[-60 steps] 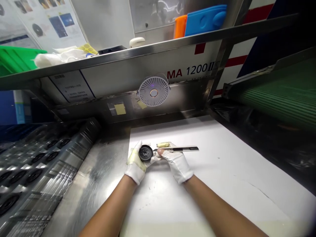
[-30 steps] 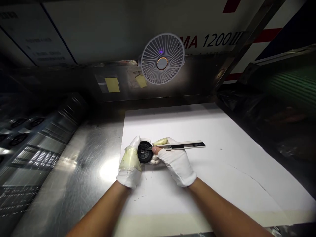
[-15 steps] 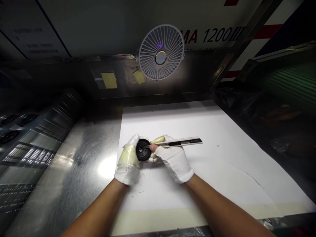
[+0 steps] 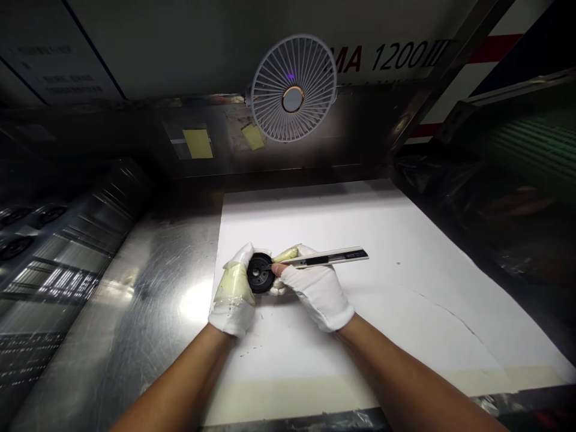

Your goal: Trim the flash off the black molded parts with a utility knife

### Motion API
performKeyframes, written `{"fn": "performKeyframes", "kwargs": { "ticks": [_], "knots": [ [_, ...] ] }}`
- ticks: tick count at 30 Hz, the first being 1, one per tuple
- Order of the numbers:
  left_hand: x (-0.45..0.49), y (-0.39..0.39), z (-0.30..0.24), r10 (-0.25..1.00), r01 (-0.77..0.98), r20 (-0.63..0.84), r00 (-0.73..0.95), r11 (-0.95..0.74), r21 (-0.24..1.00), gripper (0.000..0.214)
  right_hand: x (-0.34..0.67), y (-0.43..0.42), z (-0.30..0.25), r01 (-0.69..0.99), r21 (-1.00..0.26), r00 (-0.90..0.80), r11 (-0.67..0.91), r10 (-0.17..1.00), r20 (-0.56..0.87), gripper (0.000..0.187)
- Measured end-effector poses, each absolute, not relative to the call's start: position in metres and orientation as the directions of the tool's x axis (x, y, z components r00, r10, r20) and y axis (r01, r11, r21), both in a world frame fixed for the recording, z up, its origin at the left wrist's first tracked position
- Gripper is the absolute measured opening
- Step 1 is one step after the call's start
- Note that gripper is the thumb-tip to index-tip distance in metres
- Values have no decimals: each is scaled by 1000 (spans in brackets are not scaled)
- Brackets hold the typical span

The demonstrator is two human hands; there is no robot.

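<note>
The left hand (image 4: 234, 294) wears a white glove banded in pale yellow-green tape, the right hand (image 4: 317, 294) plain white. At centre sit a black round plastic wheel (image 4: 260, 273) with a silver hub and a silver-and-black striped utility knife (image 4: 326, 258), above a white paper sheet (image 4: 382, 312).

This is a factory workstation. A stainless-steel tabletop (image 4: 148, 300) carries a white paper sheet (image 4: 382, 318) beneath a machine housing marked "MA 1200" (image 4: 387, 58), with a clip-on fan (image 4: 292, 90) fixed under it. Rows of identical black round parts (image 4: 15, 247) sit at the left, a green ribbed belt (image 4: 531, 144) at the right, and white cotton gloves cover the left hand (image 4: 233, 294) and right hand (image 4: 317, 294).
</note>
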State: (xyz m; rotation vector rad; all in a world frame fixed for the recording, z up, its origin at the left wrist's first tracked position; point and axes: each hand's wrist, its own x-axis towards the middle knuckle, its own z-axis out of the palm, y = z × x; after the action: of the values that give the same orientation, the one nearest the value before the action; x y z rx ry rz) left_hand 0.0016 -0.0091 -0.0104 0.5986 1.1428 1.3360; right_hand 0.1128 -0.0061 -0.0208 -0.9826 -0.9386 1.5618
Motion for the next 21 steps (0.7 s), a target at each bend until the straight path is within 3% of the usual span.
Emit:
{"fn": "performKeyframes", "kwargs": {
  "ticks": [7, 14, 21],
  "knots": [
    [3, -10, -8, 947, -447, -305, -98, 232, 864, 24, 115, -4, -22, -366, -891, -211, -269, 956, -202, 22],
    [2, -9, -11, 942, -488, -292, -167, 179, 854, 22, 111, -5, -26, -434, -873, -179, -223, 971, -159, 17],
    [3, -11, 2, 921, -478, -372, -116, 277, 834, 19, 111, -6, -22, -443, -867, -172, -228, 971, -168, 20]
  ]
}}
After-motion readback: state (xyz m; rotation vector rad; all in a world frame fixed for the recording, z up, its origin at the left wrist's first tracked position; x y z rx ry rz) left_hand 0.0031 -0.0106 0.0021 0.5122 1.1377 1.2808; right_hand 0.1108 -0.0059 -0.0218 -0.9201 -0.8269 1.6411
